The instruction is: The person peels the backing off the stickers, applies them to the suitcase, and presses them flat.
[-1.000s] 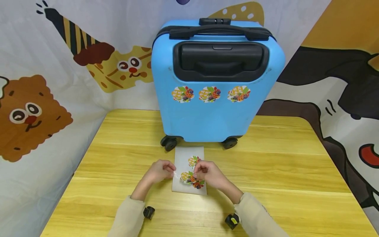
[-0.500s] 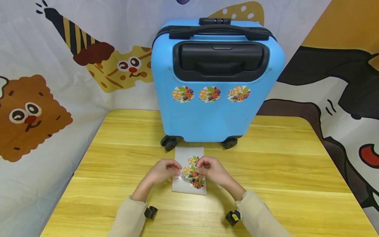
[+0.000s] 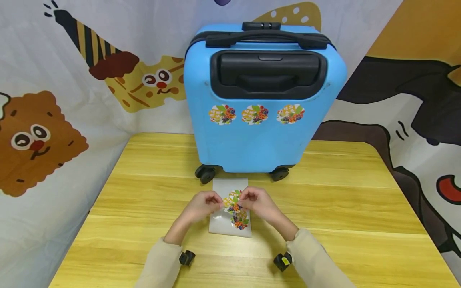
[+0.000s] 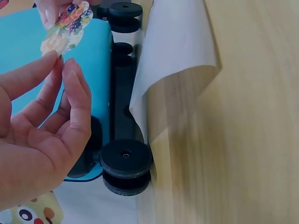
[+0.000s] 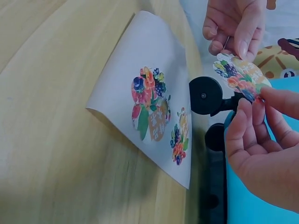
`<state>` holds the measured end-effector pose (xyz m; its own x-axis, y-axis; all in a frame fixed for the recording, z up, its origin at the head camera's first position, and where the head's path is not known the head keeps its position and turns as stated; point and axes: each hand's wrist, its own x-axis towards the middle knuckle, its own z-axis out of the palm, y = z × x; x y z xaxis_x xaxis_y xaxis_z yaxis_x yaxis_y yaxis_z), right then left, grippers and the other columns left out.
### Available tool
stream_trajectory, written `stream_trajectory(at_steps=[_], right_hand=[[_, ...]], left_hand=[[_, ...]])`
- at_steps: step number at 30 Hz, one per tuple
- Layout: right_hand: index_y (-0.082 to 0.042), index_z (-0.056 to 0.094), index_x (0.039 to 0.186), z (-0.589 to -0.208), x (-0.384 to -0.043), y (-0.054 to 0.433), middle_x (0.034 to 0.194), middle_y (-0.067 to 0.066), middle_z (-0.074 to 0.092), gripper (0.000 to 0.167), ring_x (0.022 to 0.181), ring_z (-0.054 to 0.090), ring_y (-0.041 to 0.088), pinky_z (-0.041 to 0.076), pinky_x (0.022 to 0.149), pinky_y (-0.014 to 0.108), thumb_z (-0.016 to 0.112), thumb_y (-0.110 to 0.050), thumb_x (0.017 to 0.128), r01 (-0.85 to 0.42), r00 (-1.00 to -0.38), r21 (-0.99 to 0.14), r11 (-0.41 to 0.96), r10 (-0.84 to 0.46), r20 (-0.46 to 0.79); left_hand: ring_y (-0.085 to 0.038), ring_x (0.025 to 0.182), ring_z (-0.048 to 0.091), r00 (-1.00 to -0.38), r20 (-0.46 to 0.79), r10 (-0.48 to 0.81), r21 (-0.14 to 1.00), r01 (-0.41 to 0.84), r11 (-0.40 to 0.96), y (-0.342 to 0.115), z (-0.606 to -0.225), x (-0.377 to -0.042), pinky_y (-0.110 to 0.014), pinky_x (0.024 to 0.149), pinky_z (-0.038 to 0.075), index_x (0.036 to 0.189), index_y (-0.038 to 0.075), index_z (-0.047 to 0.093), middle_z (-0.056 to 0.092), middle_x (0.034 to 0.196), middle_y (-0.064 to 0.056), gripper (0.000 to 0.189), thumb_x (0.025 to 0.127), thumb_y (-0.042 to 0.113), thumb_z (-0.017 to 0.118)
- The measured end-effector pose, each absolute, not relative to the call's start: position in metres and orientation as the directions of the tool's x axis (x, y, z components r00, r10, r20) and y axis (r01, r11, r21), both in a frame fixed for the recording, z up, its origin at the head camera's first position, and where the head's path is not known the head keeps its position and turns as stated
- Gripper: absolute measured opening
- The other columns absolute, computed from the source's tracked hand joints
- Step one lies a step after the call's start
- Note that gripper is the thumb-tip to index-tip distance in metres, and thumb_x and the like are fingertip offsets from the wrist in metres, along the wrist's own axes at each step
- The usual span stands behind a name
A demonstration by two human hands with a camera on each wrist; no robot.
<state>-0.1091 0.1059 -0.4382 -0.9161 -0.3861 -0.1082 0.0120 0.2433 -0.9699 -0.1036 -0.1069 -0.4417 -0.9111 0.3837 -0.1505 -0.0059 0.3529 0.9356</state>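
A round fruit-print sticker (image 3: 231,203) is held up over a white sticker sheet (image 3: 221,187), stretched between both hands. My left hand (image 3: 201,207) pinches its left edge between thumb and finger; the right hand (image 3: 261,205) pinches the opposite edge. In the right wrist view the sticker (image 5: 240,77) faces the camera, with the fingertips of both hands at its rim. Two more fruit stickers, one of them the larger-looking sticker (image 5: 150,105), lie on the sheet, partly covered in the head view. The left wrist view shows the sheet's near edge curling up.
A blue suitcase (image 3: 252,148) stands upright at the back of the wooden table (image 3: 345,208). Three fruit stickers (image 3: 255,115) sit in a row below its black handle recess. Its wheels (image 3: 205,174) rest just behind the sheet. A cartoon-print cloth (image 3: 151,24) hangs behind.
The left hand has moved right and up to grip the sticker's left edge. Held by the right hand, the sticker has risen slightly away from the lower part of the sheet.
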Motion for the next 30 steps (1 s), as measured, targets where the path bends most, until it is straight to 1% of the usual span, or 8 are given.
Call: stream_trajectory(at_steps=[6,9,13,19,21,24,27,30], right_hand=[[-0.003,0.059,0.08,-0.433,-0.114,0.104,0.074,0.008,0.057,0.007,0.064,0.051,0.017,0.05,0.06,0.038,0.064,0.002,0.081,-0.001,-0.936,-0.96,0.28,-0.339,-0.098],[-0.008,0.058,0.077,-0.429,-0.118,0.103,0.072,0.007,0.057,0.012,0.062,0.052,0.021,0.049,0.057,0.034,0.064,0.002,0.081,-0.013,-0.941,-0.962,0.272,-0.328,-0.08],[-0.006,0.058,0.077,-0.422,-0.125,0.101,0.072,0.01,0.058,0.011,0.064,0.055,0.029,0.049,0.056,0.028,0.063,0.004,0.081,-0.033,-0.945,-0.973,0.23,-0.324,-0.044],[0.001,0.059,0.081,-0.406,-0.136,0.098,0.074,0.011,0.059,0.005,0.066,0.055,0.027,0.05,0.059,0.031,0.063,0.004,0.081,-0.069,-0.956,-0.972,0.223,-0.293,0.001],[0.0,0.06,0.081,-0.399,-0.139,0.097,0.073,0.012,0.059,0.004,0.066,0.054,0.03,0.049,0.059,0.032,0.063,0.002,0.082,-0.084,-0.958,-0.967,0.24,-0.285,0.013],[-0.001,0.06,0.082,-0.385,-0.141,0.096,0.073,0.015,0.059,0.004,0.067,0.054,0.033,0.047,0.057,0.029,0.062,0.002,0.084,-0.096,-0.961,-0.964,0.247,-0.277,0.025],[0.002,0.06,0.082,-0.365,-0.141,0.094,0.074,0.019,0.058,0.003,0.065,0.053,0.031,0.045,0.056,0.027,0.06,0.003,0.085,-0.107,-0.962,-0.961,0.254,-0.272,0.035],[0.002,0.06,0.083,-0.352,-0.143,0.092,0.073,0.018,0.057,0.003,0.063,0.052,0.025,0.045,0.056,0.025,0.059,0.004,0.085,-0.119,-0.965,-0.957,0.263,-0.259,0.049]], left_hand=[[-0.017,0.068,0.053,-0.935,-0.127,0.331,0.933,0.001,0.361,-0.106,-0.439,-0.106,-0.028,0.059,0.048,0.086,-0.001,0.063,0.059,0.077,-0.005,0.006,0.084,0.005,0.063],[-0.016,0.071,0.053,-0.949,-0.106,0.297,0.929,0.012,0.369,-0.105,-0.435,-0.109,-0.028,0.061,0.047,0.086,0.001,0.063,0.06,0.078,-0.005,0.006,0.084,0.007,0.064],[-0.017,0.074,0.055,-0.968,-0.052,0.245,0.928,0.044,0.369,-0.103,-0.428,-0.114,-0.029,0.063,0.047,0.084,0.003,0.065,0.062,0.079,-0.004,0.005,0.083,0.007,0.065],[-0.017,0.075,0.059,-0.989,0.059,0.137,0.938,0.102,0.332,-0.099,-0.417,-0.124,-0.028,0.066,0.049,0.084,0.002,0.065,0.064,0.08,-0.004,0.007,0.083,0.009,0.067],[-0.018,0.075,0.059,-0.99,0.093,0.108,0.942,0.123,0.311,-0.097,-0.413,-0.127,-0.028,0.067,0.049,0.084,0.001,0.065,0.065,0.081,-0.006,0.006,0.083,0.007,0.066],[-0.019,0.076,0.059,-0.99,0.111,0.088,0.948,0.132,0.289,-0.096,-0.407,-0.131,-0.028,0.068,0.049,0.085,0.001,0.065,0.064,0.083,-0.008,0.004,0.083,0.005,0.065],[-0.019,0.078,0.059,-0.99,0.113,0.085,0.95,0.132,0.282,-0.096,-0.4,-0.136,-0.028,0.07,0.049,0.087,0.001,0.064,0.064,0.085,-0.008,0.006,0.084,0.006,0.064],[-0.022,0.081,0.059,-0.988,0.128,0.081,0.947,0.146,0.286,-0.094,-0.386,-0.138,-0.031,0.073,0.05,0.089,-0.001,0.064,0.064,0.086,-0.011,0.008,0.084,0.005,0.064]])
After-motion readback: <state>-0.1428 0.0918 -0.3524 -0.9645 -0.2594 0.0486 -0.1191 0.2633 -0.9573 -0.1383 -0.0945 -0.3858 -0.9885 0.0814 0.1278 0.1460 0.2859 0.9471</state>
